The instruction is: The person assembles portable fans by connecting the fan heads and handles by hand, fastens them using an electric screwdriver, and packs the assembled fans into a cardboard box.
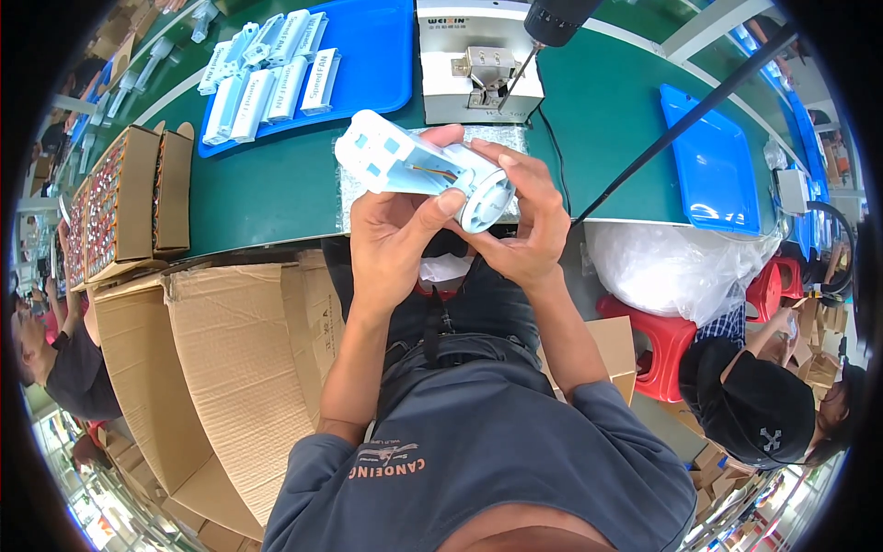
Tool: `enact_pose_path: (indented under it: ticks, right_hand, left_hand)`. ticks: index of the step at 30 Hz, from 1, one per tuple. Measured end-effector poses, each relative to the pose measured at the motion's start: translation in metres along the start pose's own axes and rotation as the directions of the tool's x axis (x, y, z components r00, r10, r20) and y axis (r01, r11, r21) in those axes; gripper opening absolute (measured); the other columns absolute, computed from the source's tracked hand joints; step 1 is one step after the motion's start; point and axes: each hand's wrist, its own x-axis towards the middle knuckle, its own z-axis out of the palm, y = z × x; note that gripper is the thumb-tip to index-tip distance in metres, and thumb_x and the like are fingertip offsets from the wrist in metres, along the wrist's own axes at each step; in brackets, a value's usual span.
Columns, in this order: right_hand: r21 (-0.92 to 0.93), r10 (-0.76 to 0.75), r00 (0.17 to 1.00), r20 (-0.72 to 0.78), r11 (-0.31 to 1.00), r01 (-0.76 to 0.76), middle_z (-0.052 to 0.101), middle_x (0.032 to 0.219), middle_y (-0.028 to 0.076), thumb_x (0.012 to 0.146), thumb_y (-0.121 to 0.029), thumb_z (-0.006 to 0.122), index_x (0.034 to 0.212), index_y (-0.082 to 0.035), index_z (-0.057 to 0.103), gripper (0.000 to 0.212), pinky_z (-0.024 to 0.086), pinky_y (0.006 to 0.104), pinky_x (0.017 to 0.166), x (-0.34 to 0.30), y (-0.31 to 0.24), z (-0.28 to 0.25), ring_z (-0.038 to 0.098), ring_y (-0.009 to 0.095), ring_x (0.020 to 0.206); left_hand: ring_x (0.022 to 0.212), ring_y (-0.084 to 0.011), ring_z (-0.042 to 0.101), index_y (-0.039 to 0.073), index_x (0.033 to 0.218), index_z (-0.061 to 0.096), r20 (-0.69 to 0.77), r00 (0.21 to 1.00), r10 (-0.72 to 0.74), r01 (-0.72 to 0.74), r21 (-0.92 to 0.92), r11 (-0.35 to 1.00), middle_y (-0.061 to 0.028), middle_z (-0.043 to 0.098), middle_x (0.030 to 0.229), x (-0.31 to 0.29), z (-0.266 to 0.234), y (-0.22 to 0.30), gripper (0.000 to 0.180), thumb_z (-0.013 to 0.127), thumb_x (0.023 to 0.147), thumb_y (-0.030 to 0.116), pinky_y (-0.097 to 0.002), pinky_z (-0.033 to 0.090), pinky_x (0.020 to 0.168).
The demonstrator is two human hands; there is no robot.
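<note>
Between my two hands, above the table's near edge, is a white plastic fan housing (379,158). Its side is open and shows thin coloured wires inside; a round slotted end faces toward me on the right. My left hand (394,241) grips the housing from below, thumb near the round end. Closed about that round end is my right hand (529,207), its fingers over the top and thumb underneath. Fingers on the far side are partly hidden. Just beyond my hands stands a screw feeder (480,44), with a black electric screwdriver (555,20) hanging over it.
A blue tray (382,55) at back left bears several white housings (276,78). Another blue tray (713,166) lies right. Partitioned cardboard boxes (120,198) stand left, a large open carton (244,322) below. A plastic bag (676,271) rests over a red stool (658,354). People sit either side.
</note>
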Motion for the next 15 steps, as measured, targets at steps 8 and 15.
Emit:
enact_pose_path:
  ticks: [8, 15]
  right_hand:
    - [0.012, -0.018, 0.999, -0.047, 1.000, 0.019, 0.058, 0.134, 0.029, 0.072, 0.000, 0.091, 0.139, -0.005, 0.044, 0.081, 0.059, 0.0458, 0.096, -0.003, 0.003, 0.007, 0.063, 0.039, 0.123]
    - [-0.008, -0.027, 0.990, -0.141, 1.000, 0.026, 0.066, 0.127, 0.027, 0.069, -0.004, 0.091, 0.139, -0.002, 0.049, 0.082, 0.059, 0.0425, 0.090, -0.004, 0.004, 0.015, 0.068, 0.040, 0.114]
  left_hand:
    - [0.129, -0.0239, 0.055, 0.000, 0.136, 0.058, -0.032, 0.999, 0.026, -0.029, -0.089, 0.996, -0.0207, 0.054, 0.145, -0.004, 0.008, -0.006, 0.048, 0.073, 0.092, 0.013, -0.0383, 0.048, 0.106]
    - [0.123, -0.0228, 0.059, -0.003, 0.129, 0.061, -0.136, 0.985, 0.104, -0.109, -0.035, 0.993, -0.0213, 0.052, 0.147, -0.004, 0.020, -0.008, 0.054, 0.082, 0.079, -0.003, -0.0378, 0.050, 0.102]
